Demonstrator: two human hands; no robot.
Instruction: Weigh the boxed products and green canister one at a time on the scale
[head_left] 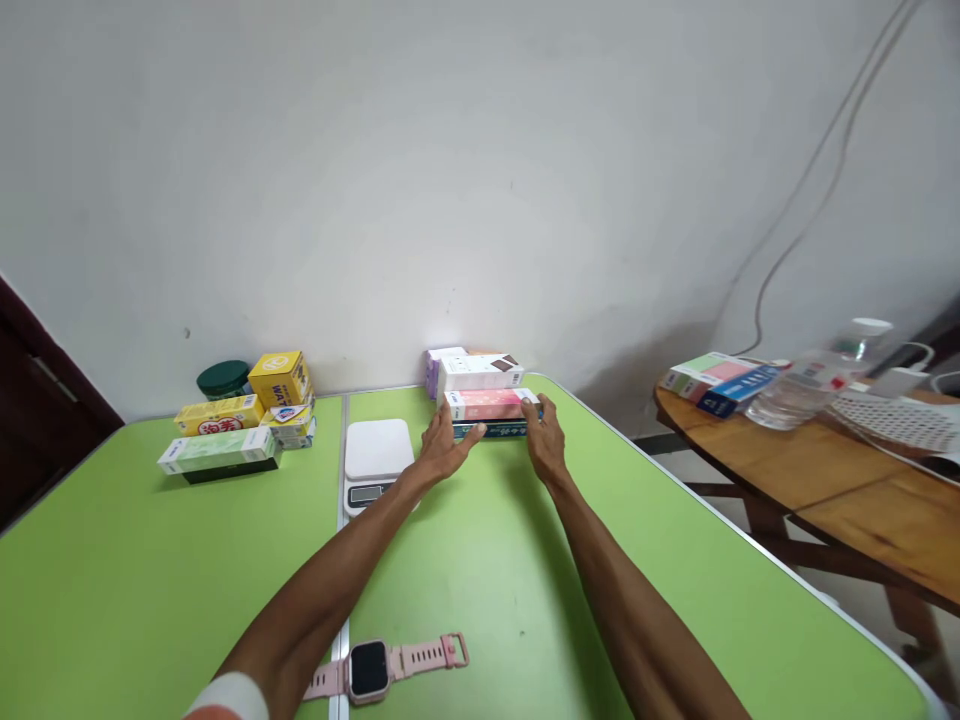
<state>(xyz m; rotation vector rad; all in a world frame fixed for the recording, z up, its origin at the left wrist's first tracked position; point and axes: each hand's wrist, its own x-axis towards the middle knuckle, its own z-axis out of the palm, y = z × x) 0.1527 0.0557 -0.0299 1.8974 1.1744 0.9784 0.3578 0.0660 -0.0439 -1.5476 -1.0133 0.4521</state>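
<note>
Both hands, left hand (pixel 444 447) and right hand (pixel 546 440), clamp the pink box (pixel 487 404) between them, far on the green table (pixel 487 560) by a white wall (pixel 450 180).

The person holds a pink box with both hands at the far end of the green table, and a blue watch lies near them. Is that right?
Almost. The watch is pink, not blue, as the head view shows. The rest holds: the left hand and right hand hold the pink box at the far end of the green table.

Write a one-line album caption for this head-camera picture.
Both hands, left hand and right hand, grip a pink cardboard box on a green table.
</note>
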